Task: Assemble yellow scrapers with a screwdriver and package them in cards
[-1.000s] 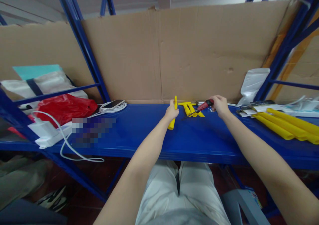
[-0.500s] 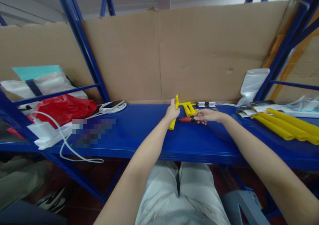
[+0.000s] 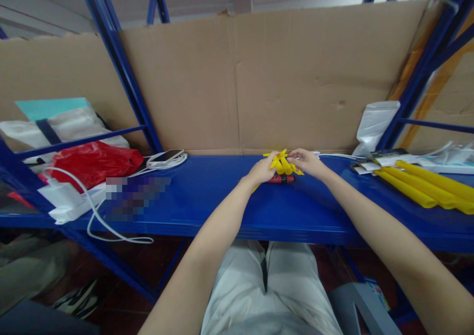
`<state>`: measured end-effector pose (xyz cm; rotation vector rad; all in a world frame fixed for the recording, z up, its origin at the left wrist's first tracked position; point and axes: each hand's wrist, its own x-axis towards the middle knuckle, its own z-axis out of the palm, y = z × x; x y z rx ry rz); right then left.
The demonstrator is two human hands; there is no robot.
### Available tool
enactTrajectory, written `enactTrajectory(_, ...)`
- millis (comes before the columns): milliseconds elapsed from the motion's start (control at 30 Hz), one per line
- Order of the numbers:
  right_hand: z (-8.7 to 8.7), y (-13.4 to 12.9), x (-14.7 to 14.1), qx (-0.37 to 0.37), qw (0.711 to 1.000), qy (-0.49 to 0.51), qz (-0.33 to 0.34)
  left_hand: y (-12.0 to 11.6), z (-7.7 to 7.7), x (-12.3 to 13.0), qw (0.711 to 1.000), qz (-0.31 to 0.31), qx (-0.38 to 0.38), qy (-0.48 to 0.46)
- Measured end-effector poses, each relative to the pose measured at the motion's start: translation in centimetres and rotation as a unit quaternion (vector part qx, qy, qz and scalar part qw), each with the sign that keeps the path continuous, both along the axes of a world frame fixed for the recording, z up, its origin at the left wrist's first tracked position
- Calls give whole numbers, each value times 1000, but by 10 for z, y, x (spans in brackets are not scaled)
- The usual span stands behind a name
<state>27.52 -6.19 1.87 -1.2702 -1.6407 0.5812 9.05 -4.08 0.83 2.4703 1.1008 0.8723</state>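
My left hand (image 3: 262,170) is closed around a yellow plastic piece (image 3: 255,188), whose lower end shows below the palm. My right hand (image 3: 304,161) is beside it, fingers bent and drawn together at the right edge of several yellow pieces (image 3: 283,165). Whatever lies between those fingertips is too small to make out. A red and black cylindrical tool (image 3: 283,179) rests on the blue shelf (image 3: 289,211) just in front of the yellow pieces, apart from the right hand. My left hand partly hides the tool's left end.
Long yellow tubular pieces (image 3: 418,189) with white ends lie to the right. On the left are a phone (image 3: 167,156) on a coiled cable, a red plastic bag (image 3: 94,162) and a white power strip (image 3: 72,209). Cardboard (image 3: 289,78) walls the back; blue posts (image 3: 129,73) flank it.
My right hand has let go of the red and black tool and moved up to the yellow pieces. My left hand has shifted right, and its yellow piece has tilted from upright.
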Motion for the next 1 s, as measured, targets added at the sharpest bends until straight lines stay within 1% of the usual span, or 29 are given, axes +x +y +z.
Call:
enactTrajectory(167, -1, 0, -5, 20, 999, 28, 6, 0, -1, 1, 1000, -17, 10, 16)
enactTrajectory(367, 0, -4, -9, 10, 999, 37, 21, -1, 0, 2, 999, -16, 14, 26)
enactTrajectory(533, -2, -3, -11, -2, 999, 35, 14, -2, 1, 2, 998, -18, 22, 48)
enactTrajectory(700, -3, -2, -11, 0, 999, 34, 19, -3, 1, 2, 999, -15, 25, 44)
enactTrajectory(900, 0, -5, -12, 0, 999, 39, 15, -5, 1, 3, 999, -13, 28, 32)
enactTrajectory(1000, 1, -6, -11, 7, 999, 36, 7, -4, 2, 2, 999, 5, 32, 12)
